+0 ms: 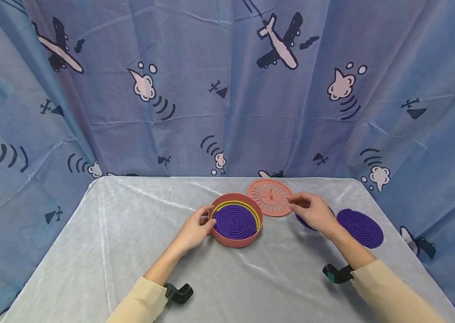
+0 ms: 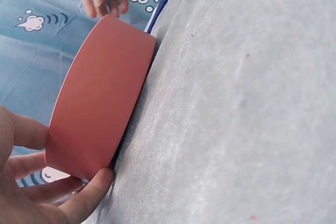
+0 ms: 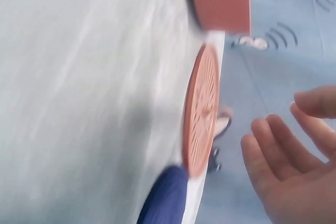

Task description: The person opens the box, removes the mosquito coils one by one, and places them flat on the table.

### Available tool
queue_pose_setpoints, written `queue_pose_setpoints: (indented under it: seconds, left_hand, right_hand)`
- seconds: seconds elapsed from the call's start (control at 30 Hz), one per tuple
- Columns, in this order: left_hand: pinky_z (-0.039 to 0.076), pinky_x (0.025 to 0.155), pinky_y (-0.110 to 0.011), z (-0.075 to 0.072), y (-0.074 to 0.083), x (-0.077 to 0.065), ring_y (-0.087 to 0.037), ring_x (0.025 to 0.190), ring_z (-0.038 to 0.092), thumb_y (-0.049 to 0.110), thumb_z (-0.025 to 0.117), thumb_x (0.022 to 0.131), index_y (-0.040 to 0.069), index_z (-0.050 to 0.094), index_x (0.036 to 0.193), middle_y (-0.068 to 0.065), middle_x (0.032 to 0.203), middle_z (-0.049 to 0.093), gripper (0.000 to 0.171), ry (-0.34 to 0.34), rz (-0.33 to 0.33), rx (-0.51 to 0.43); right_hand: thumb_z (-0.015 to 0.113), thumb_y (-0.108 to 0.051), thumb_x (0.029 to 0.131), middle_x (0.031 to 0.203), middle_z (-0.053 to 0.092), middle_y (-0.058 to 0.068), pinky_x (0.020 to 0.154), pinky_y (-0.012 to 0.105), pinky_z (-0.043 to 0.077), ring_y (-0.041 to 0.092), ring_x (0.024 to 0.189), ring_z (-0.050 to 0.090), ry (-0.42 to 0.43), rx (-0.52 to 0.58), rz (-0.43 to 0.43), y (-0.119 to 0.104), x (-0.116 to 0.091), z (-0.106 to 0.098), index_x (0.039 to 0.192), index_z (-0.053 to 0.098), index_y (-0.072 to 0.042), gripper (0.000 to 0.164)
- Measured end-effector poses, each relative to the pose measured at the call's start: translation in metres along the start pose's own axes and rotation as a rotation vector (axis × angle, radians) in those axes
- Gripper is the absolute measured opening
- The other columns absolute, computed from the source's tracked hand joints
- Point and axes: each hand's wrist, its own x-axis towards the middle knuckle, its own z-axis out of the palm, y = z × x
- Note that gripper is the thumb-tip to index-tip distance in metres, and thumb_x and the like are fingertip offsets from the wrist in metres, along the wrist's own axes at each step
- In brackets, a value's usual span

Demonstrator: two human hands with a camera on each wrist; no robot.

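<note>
My left hand (image 1: 195, 229) grips the left side of a round coral box (image 1: 237, 243), thumb at the rim and fingers along the wall. Inside the box lies a purple mosquito coil (image 1: 234, 222), with a yellow ring-like edge (image 1: 257, 219) showing around it. Nothing is held in my right hand (image 1: 312, 211), which hovers with loosely bent fingers right of the slotted coral lid (image 1: 265, 207). Beneath that hand, partly hidden, is a second purple coil (image 1: 305, 222). The right wrist view shows the lid (image 3: 202, 114) lying beyond a blurred purple coil (image 3: 167, 195).
Another purple coil (image 1: 359, 228) lies at the right of the grey-white cloth-covered table (image 1: 138, 242). A blue curtain (image 1: 187, 89) printed with planes hangs behind the back edge and along both sides. The lid lies close to the box, at its back right.
</note>
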Motion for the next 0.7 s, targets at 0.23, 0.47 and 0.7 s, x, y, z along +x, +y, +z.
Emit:
queue_pose_setpoints:
  seconds: [0.23,0.47,0.7]
  left_hand:
    - [0.060,0.082,-0.032,0.000,0.000,0.000,-0.032,0.119,0.063,0.013,0.060,0.102,0.008,0.051,0.147,-0.022,0.139,0.055,0.046,0.001,-0.001,0.001]
    - [0.059,0.083,-0.033,0.001,0.000,0.000,-0.031,0.118,0.063,0.014,0.060,0.102,0.008,0.051,0.146,-0.022,0.140,0.054,0.046,0.005,-0.010,0.014]
    - [0.059,0.082,-0.033,0.001,0.001,0.000,-0.032,0.119,0.062,0.014,0.060,0.102,0.007,0.051,0.146,-0.022,0.139,0.054,0.046,0.003,-0.003,0.007]
  right_hand:
    - [0.064,-0.016,0.101,0.125,0.065,0.017,0.088,0.042,0.055,0.033,0.112,0.063,-0.072,0.040,-0.050,-0.025,0.012,0.030,0.128,0.066,0.000,0.031]
    - [0.066,-0.015,0.099,0.115,0.069,0.009,0.091,0.045,0.055,0.027,0.107,0.065,-0.107,0.047,-0.094,-0.042,0.019,0.056,0.123,0.069,-0.004,0.026]
    - [0.067,-0.013,0.098,0.119,0.069,0.015,0.097,0.048,0.052,0.027,0.109,0.064,-0.179,0.051,-0.164,-0.060,0.025,0.076,0.125,0.067,-0.002,0.030]
